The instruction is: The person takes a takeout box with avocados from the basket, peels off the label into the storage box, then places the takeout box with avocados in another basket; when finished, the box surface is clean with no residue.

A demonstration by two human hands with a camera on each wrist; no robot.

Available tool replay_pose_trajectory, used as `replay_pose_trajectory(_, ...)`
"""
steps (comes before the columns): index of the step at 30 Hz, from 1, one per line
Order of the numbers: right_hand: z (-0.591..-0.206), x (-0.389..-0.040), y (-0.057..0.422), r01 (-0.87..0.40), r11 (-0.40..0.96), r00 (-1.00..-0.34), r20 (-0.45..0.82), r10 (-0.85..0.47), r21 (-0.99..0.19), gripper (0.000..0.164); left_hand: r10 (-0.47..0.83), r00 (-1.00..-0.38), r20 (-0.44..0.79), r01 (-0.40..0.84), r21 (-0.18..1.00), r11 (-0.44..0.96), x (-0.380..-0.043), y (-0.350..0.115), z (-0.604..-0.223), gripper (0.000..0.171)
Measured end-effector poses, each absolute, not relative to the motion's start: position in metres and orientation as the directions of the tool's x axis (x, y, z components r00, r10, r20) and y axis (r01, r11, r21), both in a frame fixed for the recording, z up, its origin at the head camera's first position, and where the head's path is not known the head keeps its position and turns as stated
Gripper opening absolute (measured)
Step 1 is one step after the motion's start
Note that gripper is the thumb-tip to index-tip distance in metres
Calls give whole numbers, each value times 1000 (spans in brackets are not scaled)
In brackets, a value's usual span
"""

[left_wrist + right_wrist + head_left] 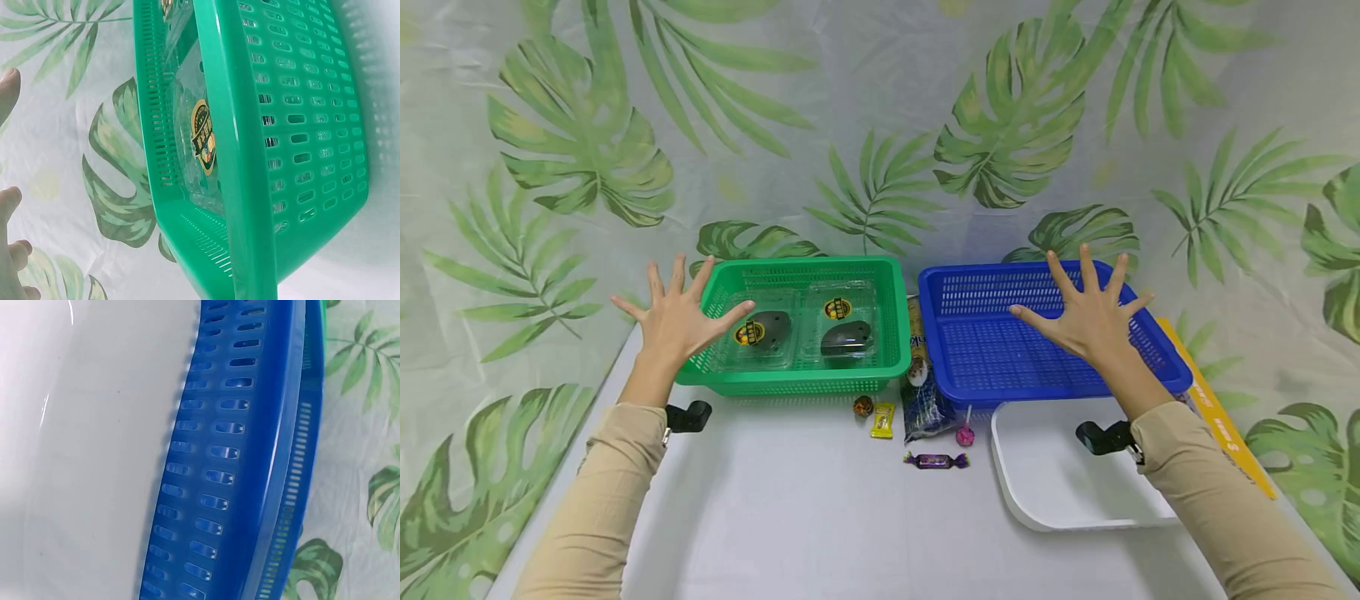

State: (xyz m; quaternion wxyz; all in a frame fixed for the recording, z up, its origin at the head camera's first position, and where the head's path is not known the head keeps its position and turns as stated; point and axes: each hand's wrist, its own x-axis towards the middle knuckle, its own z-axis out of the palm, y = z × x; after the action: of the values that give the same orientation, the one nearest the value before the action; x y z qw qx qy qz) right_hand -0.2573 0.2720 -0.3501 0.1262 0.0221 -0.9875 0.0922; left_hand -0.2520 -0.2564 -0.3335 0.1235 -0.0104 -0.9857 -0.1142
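My left hand (pixel 673 321) is held with its fingers spread at the left end of a green basket (pixel 820 382), holding nothing. Inside that basket lie two clear plastic boxes (pixel 775 357) with round black-and-yellow labels; a dark rounded shape shows at each. Parts of the left fingers (pixel 9 200) show at the edge of the left wrist view. Over the right part of a blue basket (pixel 985 333), my right hand (pixel 1090 317) is also spread and holds nothing. The blue basket has no contents that I can see. The right wrist view does not show the right hand.
A white tray (pixel 1075 500) stands before the blue basket. Between the baskets lies a dark packet (pixel 925 408). Nearby are a yellow-wrapped sweet (pixel 883 421), a round brown-and-gold sweet (pixel 863 407), a pink lollipop (pixel 965 435) and a purple-wrapped candy (pixel 936 461). A yellow strip (pixel 1221 417) lies at right.
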Motion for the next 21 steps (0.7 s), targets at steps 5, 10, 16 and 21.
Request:
replay_pose_trajectory(5, -352, -258, 271, -65, 980, -970, 240, -18, -190, 95, -9, -972, 237, 45, 219, 975, -252, -258, -335, 93)
replay_pose_trajectory(10, -352, -257, 269, -66, 977, -975, 220, -21, -202, 96, -3, -975, 224, 48, 223, 974, -253, -260, -335, 91)
replay_pose_trajectory(16, -348, -259, 262, -80, 965, -986, 163, -39, -250, 98, 7, -981, 196, 55, 243, 968, -254, -268, -337, 86)
replay_pose_trajectory(21, -342, -266, 247, -190, 899, -978, 152, -140, -396, 93, 48, -991, 129, 96, 405, 909, -261, -287, -344, 74)
